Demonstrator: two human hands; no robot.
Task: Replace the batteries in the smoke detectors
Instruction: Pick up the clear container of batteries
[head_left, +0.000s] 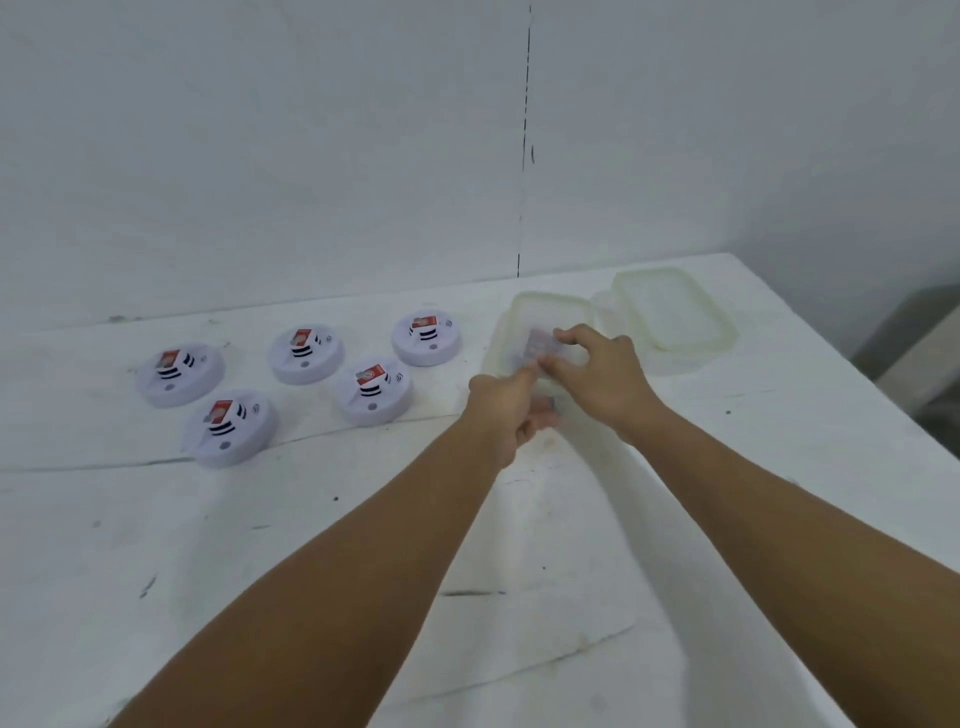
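Both my hands are over the see-through plastic box (550, 312) on the white table (311, 545). My right hand (597, 374) pinches a small clear packet (540, 345) that looks blurry. My left hand (506, 410) is curled on something small and grey (549, 402). Five round white smoke detectors (306, 356) with red stickers sit to the left. The box's lid (672, 309) lies just behind.

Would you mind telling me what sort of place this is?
Probably a plain workroom or staging area: a scuffed white table against bare white walls, with five smoke detectors laid out beside an open plastic tub.
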